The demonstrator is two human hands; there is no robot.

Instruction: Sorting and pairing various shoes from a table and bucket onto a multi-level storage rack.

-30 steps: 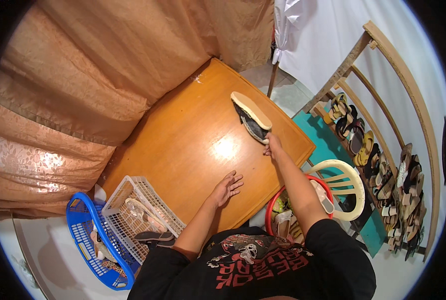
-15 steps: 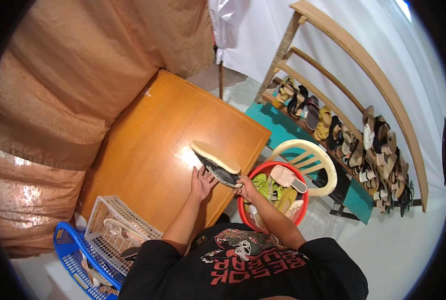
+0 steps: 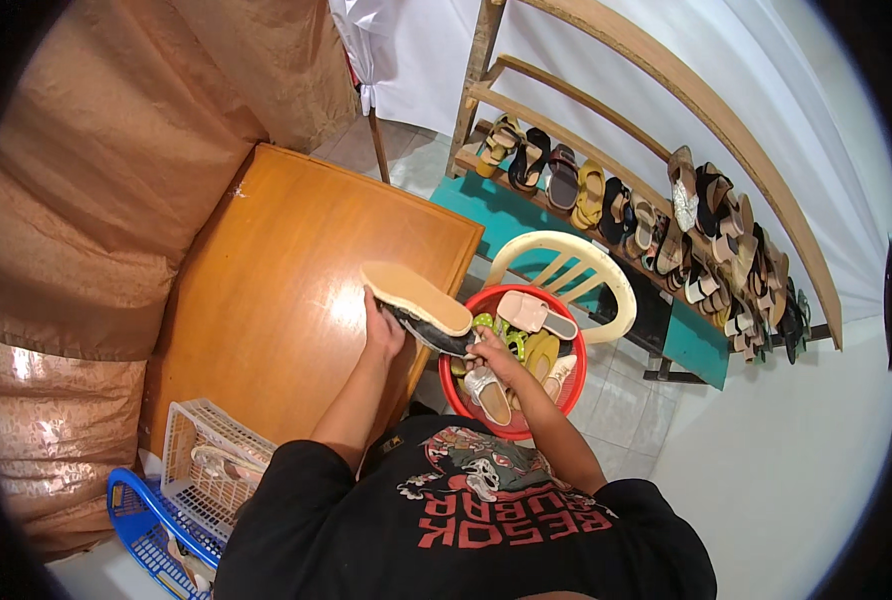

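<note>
A black shoe (image 3: 418, 296) with a tan sole and pale edge is held over the near right edge of the wooden table, sole turned up. My left hand (image 3: 382, 328) grips its far left end, the fingers partly hidden behind it. At the other end, my right hand (image 3: 492, 356) is closed on the black upper. Just beyond and below the right hand stands a red basin (image 3: 578, 385) of assorted footwear, including a pink slide (image 3: 524, 310), a silver shoe (image 3: 488, 395) and olive-yellow shoes (image 3: 541, 356).
The wooden table (image 3: 296, 260) fills the left middle. A white basket (image 3: 181, 440) and a blue basket (image 3: 131, 520) holding footwear stand at the lower left. Behind the basin is a cream plastic chair (image 3: 618, 285). A wooden rack (image 3: 656, 130) with rows of sandals runs along the right.
My left hand, open beside the shoe before, now grips its far end. The shoe's sole has tilted more toward me. The whole view has turned to the right.
</note>
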